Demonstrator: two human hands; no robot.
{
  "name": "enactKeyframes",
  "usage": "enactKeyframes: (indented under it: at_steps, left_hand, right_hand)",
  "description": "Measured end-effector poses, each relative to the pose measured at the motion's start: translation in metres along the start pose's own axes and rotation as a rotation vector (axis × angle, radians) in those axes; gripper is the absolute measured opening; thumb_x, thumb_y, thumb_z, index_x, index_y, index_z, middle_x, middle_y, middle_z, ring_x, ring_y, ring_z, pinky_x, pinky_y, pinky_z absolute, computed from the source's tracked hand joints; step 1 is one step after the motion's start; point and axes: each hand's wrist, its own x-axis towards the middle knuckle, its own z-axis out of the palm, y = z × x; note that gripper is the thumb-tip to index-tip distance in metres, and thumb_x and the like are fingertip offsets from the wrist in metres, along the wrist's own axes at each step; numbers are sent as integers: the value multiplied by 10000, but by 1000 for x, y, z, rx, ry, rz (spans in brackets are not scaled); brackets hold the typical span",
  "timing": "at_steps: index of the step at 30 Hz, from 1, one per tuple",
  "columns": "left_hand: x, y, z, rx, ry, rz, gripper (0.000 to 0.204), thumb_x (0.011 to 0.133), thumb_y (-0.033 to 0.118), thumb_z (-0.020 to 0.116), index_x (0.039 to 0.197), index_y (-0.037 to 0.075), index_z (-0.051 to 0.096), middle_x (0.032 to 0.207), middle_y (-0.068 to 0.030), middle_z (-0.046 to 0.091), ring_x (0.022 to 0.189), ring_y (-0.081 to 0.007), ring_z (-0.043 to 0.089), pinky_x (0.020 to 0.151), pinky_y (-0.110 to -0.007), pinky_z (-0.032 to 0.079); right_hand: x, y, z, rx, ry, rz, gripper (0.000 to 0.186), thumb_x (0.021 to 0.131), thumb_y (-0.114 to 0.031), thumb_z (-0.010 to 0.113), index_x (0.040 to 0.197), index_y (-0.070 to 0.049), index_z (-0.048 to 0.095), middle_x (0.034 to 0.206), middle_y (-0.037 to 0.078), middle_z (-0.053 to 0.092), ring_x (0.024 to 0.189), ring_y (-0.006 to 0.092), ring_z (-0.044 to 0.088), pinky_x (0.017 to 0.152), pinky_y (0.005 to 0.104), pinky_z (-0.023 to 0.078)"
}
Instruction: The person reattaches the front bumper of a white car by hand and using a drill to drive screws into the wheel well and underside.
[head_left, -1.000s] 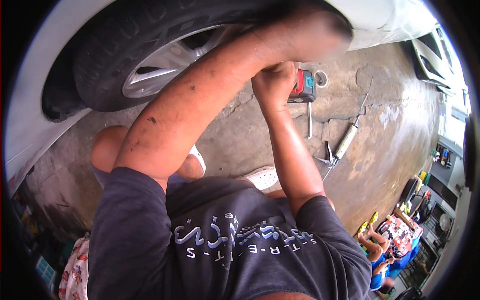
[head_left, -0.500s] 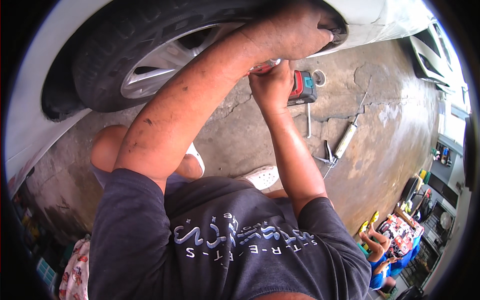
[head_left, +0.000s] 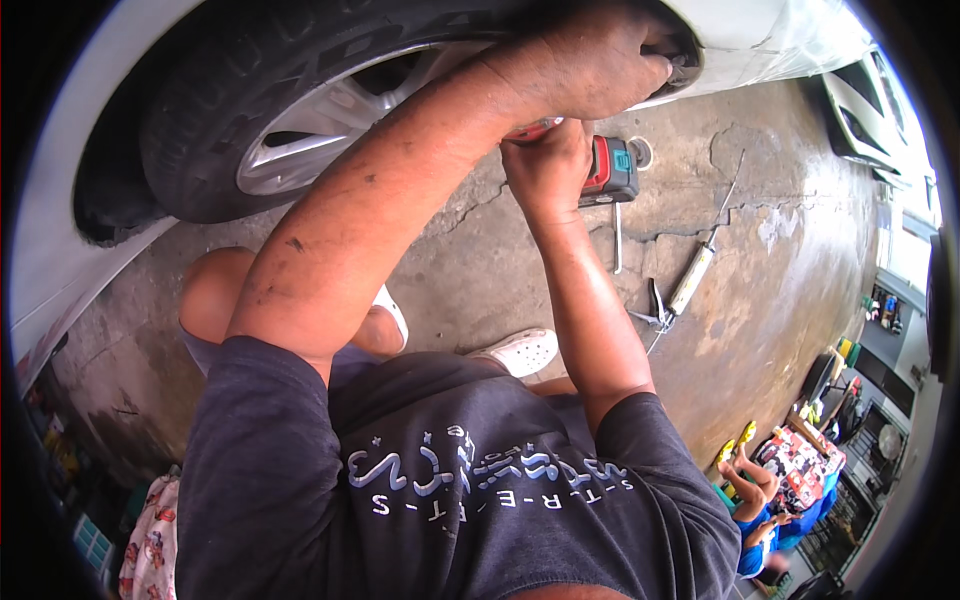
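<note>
My left hand (head_left: 605, 72) reaches across to the edge of the white car's wheel arch (head_left: 685, 65), beside the tyre (head_left: 190, 150). Its fingers are curled at the dark opening there, and what they grip is hidden. Just below it, my right hand (head_left: 552, 165) is wrapped round a red-and-black cordless power tool (head_left: 610, 170). The tool's battery end sticks out to the right of the fist. Its front end is covered by my left forearm, so the exact kind of tool does not show. A silver alloy rim (head_left: 290, 165) sits inside the tyre.
On the cracked concrete floor (head_left: 440, 270) lie a metal bar (head_left: 617, 240), a caulking gun (head_left: 690, 280) and a round ring-like object (head_left: 640, 152). Plastic film (head_left: 800, 40) covers part of the car body. Another person (head_left: 755, 510) sits at the lower right, near stored goods.
Both hands and the power tool have shifted very slightly to the right. Their grips look the same.
</note>
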Motion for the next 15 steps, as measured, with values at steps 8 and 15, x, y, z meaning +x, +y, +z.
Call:
enactKeyframes:
  at_steps: [8, 15]
  left_hand:
    - [2, -2, -6, -22, -36, 55, 354, 940, 155, 705, 1248, -15, 671, 1056, -213, 754, 962, -325, 729, 910, -428, 597]
    - [5, -6, 1, -3, -23, 102, 347, 946, 167, 705, 1233, -26, 680, 1060, -205, 746, 996, -310, 721, 918, -425, 593]
  right_hand:
    - [1, 7, 9, 14, -9, 5, 522, 713, -159, 853, 1131, -13, 576, 1003, 177, 690, 1073, 472, 602, 901, 559, 510]
    - [5, 8, 26, 116, 20, 36, 328, 738, -193, 853, 983, -48, 691, 947, 168, 730, 997, 446, 663, 869, 524, 527]
